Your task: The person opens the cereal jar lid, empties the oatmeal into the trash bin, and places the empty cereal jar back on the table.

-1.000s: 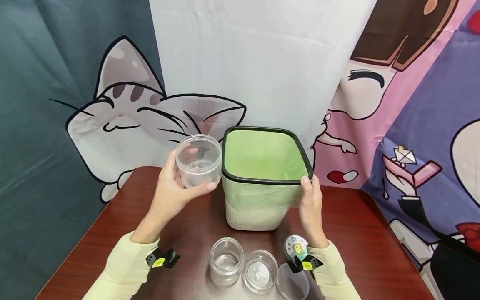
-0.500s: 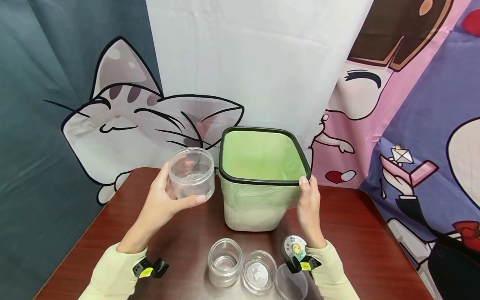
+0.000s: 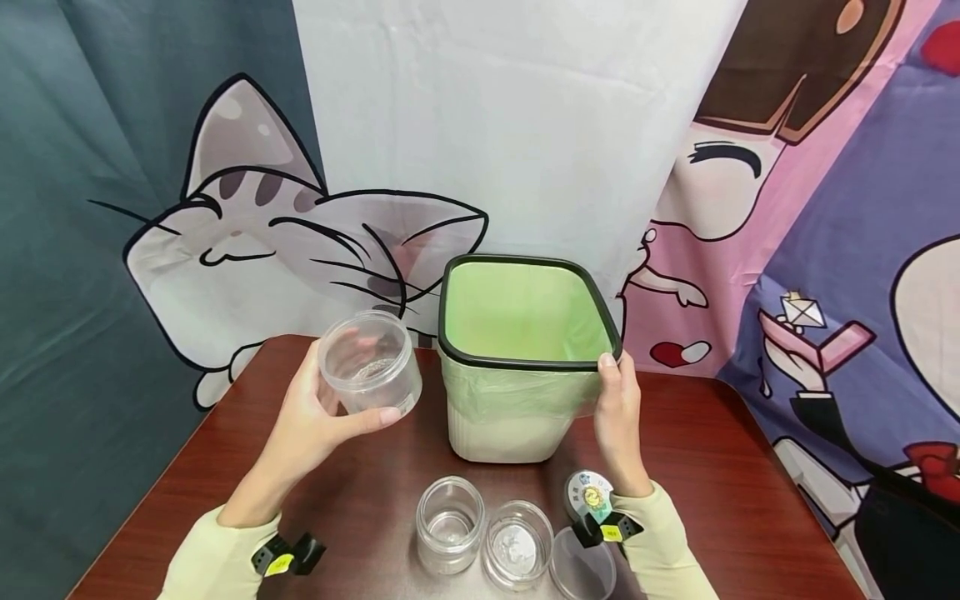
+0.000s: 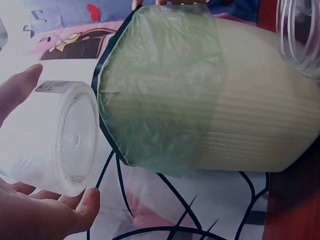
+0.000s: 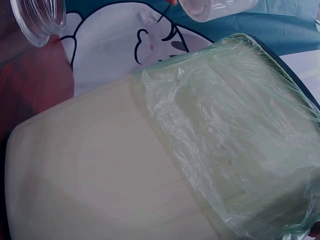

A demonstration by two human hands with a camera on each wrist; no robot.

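In the head view my left hand (image 3: 311, 425) grips a clear plastic jar (image 3: 371, 367) from its left side, the thumb across the near wall. The jar is lidless, tilted a little, and held above the table, left of the trash can (image 3: 502, 417). Its round base and a label show in the left wrist view. The can is cream, with a black rim and a green bag (image 4: 165, 90) folded over its edge. My right hand (image 3: 620, 408) pinches the can's near right rim corner, thumb on top; its other fingers are hidden behind the can's side.
Two open clear jars, a taller one (image 3: 450, 525) and a shorter one (image 3: 519, 546), stand at the table's near middle. To their right lie a clear disc-shaped lid (image 3: 583, 567) and a round printed lid (image 3: 589, 493). Printed cloth (image 3: 487, 125) hangs behind the table (image 3: 697, 483).
My left hand has carried the jar left and down, away from the trash can's rim, and the jar has tilted more. The right hand stays on the rim.
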